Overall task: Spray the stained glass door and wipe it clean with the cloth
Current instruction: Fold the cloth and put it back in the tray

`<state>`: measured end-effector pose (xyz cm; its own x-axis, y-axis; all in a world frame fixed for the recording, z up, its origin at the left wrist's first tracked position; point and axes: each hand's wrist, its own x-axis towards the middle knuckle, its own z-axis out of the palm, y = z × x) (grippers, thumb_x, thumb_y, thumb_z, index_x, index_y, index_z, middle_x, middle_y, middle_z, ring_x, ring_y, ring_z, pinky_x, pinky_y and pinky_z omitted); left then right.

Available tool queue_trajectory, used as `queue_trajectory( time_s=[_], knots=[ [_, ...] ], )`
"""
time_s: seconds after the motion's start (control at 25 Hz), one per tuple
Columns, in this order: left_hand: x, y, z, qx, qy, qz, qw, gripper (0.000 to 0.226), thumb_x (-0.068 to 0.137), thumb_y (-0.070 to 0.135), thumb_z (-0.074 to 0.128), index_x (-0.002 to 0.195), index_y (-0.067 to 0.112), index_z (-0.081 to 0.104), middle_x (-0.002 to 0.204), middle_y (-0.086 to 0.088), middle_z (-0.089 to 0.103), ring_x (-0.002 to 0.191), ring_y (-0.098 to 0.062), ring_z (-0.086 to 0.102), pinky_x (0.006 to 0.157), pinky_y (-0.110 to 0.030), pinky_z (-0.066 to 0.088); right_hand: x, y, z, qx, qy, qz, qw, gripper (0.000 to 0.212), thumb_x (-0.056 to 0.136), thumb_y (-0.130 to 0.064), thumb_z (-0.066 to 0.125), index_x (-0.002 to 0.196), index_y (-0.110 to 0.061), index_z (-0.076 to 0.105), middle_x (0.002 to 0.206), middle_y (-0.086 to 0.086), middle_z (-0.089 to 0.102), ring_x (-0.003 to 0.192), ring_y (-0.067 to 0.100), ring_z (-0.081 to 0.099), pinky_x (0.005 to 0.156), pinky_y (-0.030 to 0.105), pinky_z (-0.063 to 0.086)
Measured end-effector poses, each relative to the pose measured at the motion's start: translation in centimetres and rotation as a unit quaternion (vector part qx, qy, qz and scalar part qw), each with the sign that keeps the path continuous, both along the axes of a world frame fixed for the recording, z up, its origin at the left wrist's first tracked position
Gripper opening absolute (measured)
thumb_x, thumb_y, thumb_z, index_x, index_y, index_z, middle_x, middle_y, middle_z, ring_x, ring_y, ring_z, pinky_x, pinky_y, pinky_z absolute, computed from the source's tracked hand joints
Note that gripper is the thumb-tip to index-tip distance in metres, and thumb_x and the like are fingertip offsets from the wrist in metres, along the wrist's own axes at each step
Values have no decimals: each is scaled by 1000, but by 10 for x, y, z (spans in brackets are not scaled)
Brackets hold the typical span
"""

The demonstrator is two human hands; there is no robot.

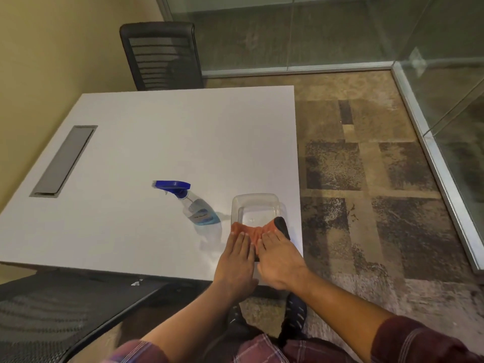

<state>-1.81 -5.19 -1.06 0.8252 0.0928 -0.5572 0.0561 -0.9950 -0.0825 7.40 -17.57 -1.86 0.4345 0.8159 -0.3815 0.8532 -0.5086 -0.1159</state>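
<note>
An orange cloth with a dark grey edge lies on the white table, draped over the near rim of a clear plastic tub. My left hand and my right hand rest flat on it side by side, fingers extended and pressing down. A spray bottle with a blue trigger head and blue liquid stands left of the tub, untouched. Glass panels with metal frames run along the far and right sides of the room.
A black mesh chair stands behind the table, another chair at my near left. A grey cable hatch is set into the table's left side. Patterned carpet lies to the right.
</note>
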Motion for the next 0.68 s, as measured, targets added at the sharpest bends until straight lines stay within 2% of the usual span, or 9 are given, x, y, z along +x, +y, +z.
queue_trajectory(
  time_s=[0.08,0.2,0.32,0.4,0.56,0.68],
  knots=[
    [8,4,-1,1,36,-16,999,101,108,65,47,174,12,-10,185,-17,-8,172,-37,-13,139,-58,-10,0,11,1,-37,-1,14,999,69,112,-49,33,165,-5,33,173,14,34,163,32,25,134,49,-1],
    [17,13,-5,13,65,-34,997,104,105,64,57,176,15,-1,186,-15,1,173,-37,-7,138,-60,-10,2,23,-2,-66,25,7,997,56,113,-40,33,158,-11,50,162,8,53,157,27,38,135,52,-1],
    [18,21,-10,19,76,-69,994,105,103,65,58,176,15,0,186,-16,4,173,-38,-5,137,-64,-12,9,34,-4,-69,68,-26,995,45,109,-28,37,123,-13,77,123,5,77,126,24,64,135,53,6],
    [18,26,-12,16,68,-83,994,105,104,63,59,176,14,0,185,-17,6,173,-39,-3,137,-64,-13,16,41,-4,-68,86,-39,993,47,109,-25,35,114,-10,79,116,8,79,117,25,67,132,52,17],
    [14,37,-14,-28,28,-99,994,97,105,54,61,176,15,8,185,-16,12,174,-36,1,137,-64,-13,14,43,-10,-63,82,-37,994,45,110,-26,36,110,-10,78,114,9,79,114,26,67,128,51,24],
    [1,53,-15,-120,-54,-77,988,82,107,48,59,174,22,20,185,-6,18,174,-29,5,137,-62,-14,8,40,-9,23,96,-69,993,34,109,-23,46,120,-13,77,122,4,77,118,22,66,128,46,30]
  ],
)
